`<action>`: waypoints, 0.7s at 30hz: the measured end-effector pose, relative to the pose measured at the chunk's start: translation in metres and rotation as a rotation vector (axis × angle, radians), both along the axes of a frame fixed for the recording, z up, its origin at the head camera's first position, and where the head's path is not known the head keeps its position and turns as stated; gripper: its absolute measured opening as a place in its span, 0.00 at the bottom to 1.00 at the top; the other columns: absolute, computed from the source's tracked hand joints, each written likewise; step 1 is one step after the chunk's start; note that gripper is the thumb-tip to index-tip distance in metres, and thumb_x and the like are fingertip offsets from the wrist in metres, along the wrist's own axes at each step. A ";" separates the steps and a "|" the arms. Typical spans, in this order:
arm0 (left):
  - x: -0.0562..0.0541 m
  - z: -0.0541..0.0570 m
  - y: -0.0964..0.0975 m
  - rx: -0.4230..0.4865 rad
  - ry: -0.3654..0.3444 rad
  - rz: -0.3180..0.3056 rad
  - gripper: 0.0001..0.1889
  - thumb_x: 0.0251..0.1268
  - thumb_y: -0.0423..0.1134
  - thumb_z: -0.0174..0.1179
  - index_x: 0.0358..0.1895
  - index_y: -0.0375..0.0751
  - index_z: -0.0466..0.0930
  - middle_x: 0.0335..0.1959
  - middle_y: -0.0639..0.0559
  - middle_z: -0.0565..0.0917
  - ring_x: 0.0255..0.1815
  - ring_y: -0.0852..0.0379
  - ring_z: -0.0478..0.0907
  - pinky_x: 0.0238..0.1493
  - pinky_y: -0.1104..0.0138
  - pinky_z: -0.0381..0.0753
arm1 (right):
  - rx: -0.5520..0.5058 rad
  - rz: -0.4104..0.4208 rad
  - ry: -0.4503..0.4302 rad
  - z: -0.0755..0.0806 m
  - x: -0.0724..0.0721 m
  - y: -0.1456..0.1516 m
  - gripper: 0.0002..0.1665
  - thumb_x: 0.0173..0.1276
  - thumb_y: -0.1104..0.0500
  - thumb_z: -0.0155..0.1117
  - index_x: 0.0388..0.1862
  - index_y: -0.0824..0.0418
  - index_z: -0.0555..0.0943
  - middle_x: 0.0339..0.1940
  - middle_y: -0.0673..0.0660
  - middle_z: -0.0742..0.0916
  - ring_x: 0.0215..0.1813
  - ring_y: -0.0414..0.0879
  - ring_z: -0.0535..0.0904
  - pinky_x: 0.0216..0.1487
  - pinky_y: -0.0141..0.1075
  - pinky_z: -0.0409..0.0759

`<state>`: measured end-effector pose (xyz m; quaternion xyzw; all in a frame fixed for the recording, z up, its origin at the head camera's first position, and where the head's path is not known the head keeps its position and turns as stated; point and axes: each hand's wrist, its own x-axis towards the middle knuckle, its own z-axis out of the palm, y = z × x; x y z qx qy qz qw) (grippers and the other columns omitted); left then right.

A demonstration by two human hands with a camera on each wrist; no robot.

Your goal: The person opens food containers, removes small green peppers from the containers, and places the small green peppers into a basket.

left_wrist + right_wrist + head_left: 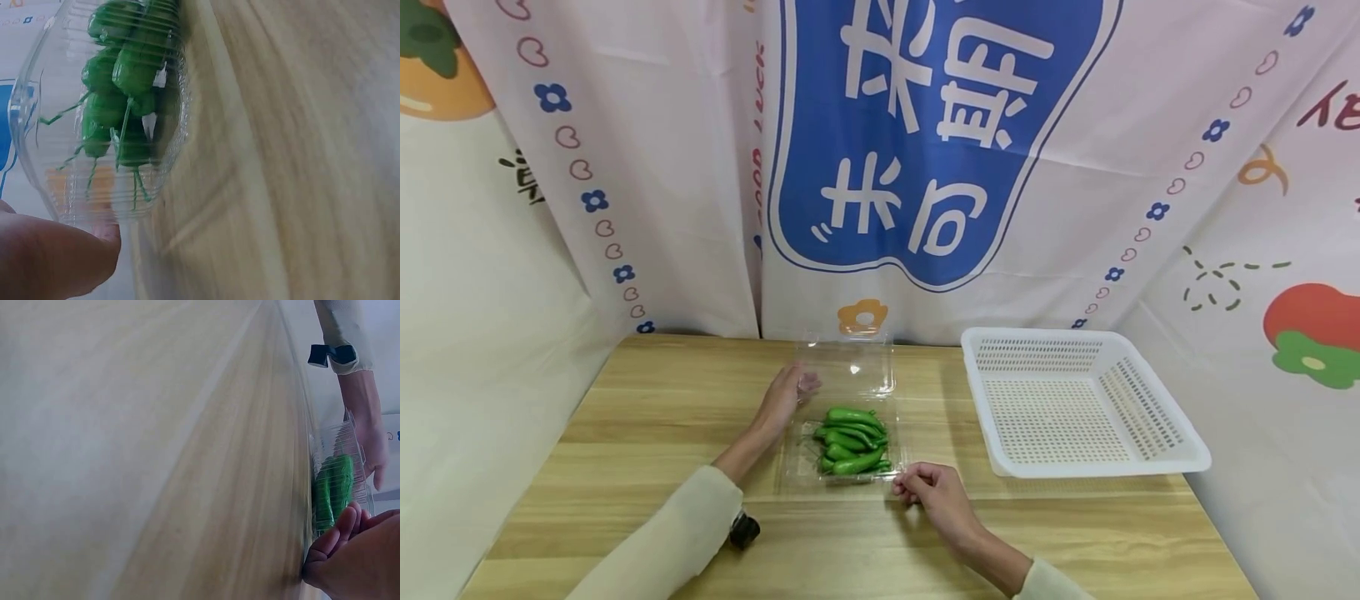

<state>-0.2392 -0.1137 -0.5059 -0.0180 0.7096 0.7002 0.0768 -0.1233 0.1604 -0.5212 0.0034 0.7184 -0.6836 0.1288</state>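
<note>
A clear plastic clamshell box (797,478) sits on the table with its lid (891,385) raised at the back. Several green chili peppers (853,442) lie inside, stems toward the left. My left hand (781,402) is at the back left of the box beside the lid, fingers extended; its thumb (56,256) shows close to the clear plastic in the left wrist view. At the front right corner my right hand (936,498) has its fingers curled, with thumb and fingertips pinched together at the box's edge.
A white perforated plastic basket (988,417) stands on the wooden table (647,433) to the right of the box. Printed cloth (700,208) hangs behind and at both sides. A black device (744,530) is strapped at the left sleeve.
</note>
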 end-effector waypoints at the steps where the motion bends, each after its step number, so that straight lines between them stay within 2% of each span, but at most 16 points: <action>1: 0.001 0.000 0.000 0.013 -0.007 -0.005 0.32 0.91 0.50 0.28 0.79 0.24 0.52 0.72 0.23 0.69 0.75 0.28 0.68 0.80 0.42 0.64 | -0.001 0.000 -0.001 0.000 0.000 0.000 0.14 0.77 0.67 0.60 0.43 0.81 0.82 0.33 0.57 0.90 0.33 0.40 0.81 0.37 0.29 0.83; 4: 0.004 -0.001 0.000 0.048 -0.037 -0.016 0.32 0.91 0.45 0.30 0.83 0.25 0.42 0.75 0.22 0.66 0.77 0.28 0.66 0.81 0.44 0.63 | -0.002 0.002 -0.004 0.001 0.000 -0.001 0.14 0.77 0.67 0.60 0.43 0.82 0.82 0.32 0.56 0.90 0.32 0.40 0.81 0.37 0.29 0.83; 11: 0.010 -0.007 -0.002 0.075 -0.107 -0.024 0.32 0.91 0.44 0.28 0.84 0.27 0.33 0.76 0.25 0.64 0.77 0.30 0.66 0.82 0.47 0.63 | -0.004 -0.002 -0.010 0.001 0.002 -0.001 0.14 0.77 0.67 0.60 0.44 0.83 0.82 0.32 0.56 0.90 0.32 0.40 0.81 0.37 0.29 0.83; 18: 0.012 -0.008 -0.001 0.082 -0.107 -0.029 0.32 0.91 0.43 0.28 0.83 0.24 0.34 0.76 0.23 0.65 0.77 0.30 0.66 0.82 0.46 0.62 | -0.006 0.014 -0.011 0.002 0.001 0.000 0.14 0.77 0.67 0.59 0.44 0.82 0.82 0.32 0.54 0.89 0.33 0.40 0.81 0.38 0.29 0.82; 21: 0.013 -0.009 0.000 0.076 -0.108 -0.008 0.32 0.91 0.44 0.29 0.82 0.23 0.39 0.74 0.23 0.69 0.76 0.31 0.68 0.82 0.47 0.64 | -0.010 0.026 -0.012 0.002 0.001 0.000 0.15 0.78 0.66 0.59 0.44 0.82 0.82 0.33 0.55 0.90 0.34 0.41 0.82 0.38 0.29 0.83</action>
